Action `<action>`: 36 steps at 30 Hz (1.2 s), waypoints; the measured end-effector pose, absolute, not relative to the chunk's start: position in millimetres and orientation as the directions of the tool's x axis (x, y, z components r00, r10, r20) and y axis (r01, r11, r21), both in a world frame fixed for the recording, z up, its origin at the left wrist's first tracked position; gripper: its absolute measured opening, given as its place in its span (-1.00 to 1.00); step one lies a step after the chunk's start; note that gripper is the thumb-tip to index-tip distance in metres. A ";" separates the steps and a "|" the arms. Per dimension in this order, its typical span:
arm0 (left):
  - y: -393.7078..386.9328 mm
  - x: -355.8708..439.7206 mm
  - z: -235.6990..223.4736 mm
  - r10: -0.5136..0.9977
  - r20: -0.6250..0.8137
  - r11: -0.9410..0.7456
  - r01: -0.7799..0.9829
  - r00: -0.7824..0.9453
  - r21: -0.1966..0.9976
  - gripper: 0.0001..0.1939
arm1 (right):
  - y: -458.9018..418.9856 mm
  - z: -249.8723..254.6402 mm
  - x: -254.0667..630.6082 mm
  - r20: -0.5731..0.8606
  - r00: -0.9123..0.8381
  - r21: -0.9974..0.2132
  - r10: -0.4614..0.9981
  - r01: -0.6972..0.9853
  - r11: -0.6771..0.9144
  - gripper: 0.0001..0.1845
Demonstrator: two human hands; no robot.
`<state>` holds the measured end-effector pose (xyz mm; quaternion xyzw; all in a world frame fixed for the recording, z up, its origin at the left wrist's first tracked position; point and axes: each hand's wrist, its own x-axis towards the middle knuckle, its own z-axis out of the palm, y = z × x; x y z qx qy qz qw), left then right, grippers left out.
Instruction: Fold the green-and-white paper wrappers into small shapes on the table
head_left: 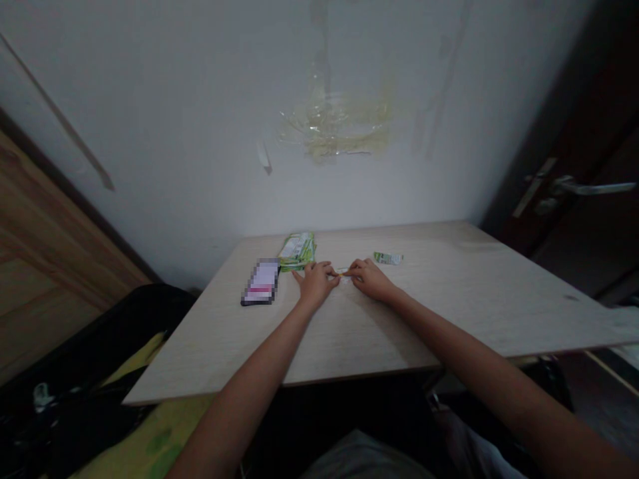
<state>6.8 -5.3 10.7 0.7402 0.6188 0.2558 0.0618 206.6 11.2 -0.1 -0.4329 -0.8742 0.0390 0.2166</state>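
Observation:
Both my hands rest on a pale wooden table [449,299], fingertips meeting over a small pale item [343,273] with a yellowish end. My left hand [314,283] pinches one side of it with curled fingers. My right hand [370,278] pinches the other side. The item is too small to name. A stack of green and white packets [297,250] lies just beyond my left hand. A single small green and white packet [388,258] lies beyond my right hand.
A phone [261,282] lies face up to the left of my left hand. A white wall [200,133] with tape residue rises behind the table. A dark door with a metal handle [579,187] stands at right. Dark bags and yellow cloth lie lower left.

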 end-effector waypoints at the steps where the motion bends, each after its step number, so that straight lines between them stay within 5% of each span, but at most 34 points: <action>1: -5.5 6.8 11.0 0.944 0.311 -0.236 0.887 0.112 0.397 -0.85 | 11.1 -0.3 206.5 0.348 -0.528 -0.257 0.775 0.741 0.620 -0.62; 16: -12.5 10.6 18.4 0.951 0.268 -0.242 0.911 0.154 0.335 -0.79 | 11.2 -0.8 206.6 0.349 -0.528 -0.241 0.775 0.748 0.618 -0.65; 36: -10.9 6.5 8.1 0.962 0.240 -0.227 0.875 0.132 0.427 -0.64 | 14.3 -6.1 210.3 0.362 -0.554 -0.235 0.750 0.724 0.648 -0.62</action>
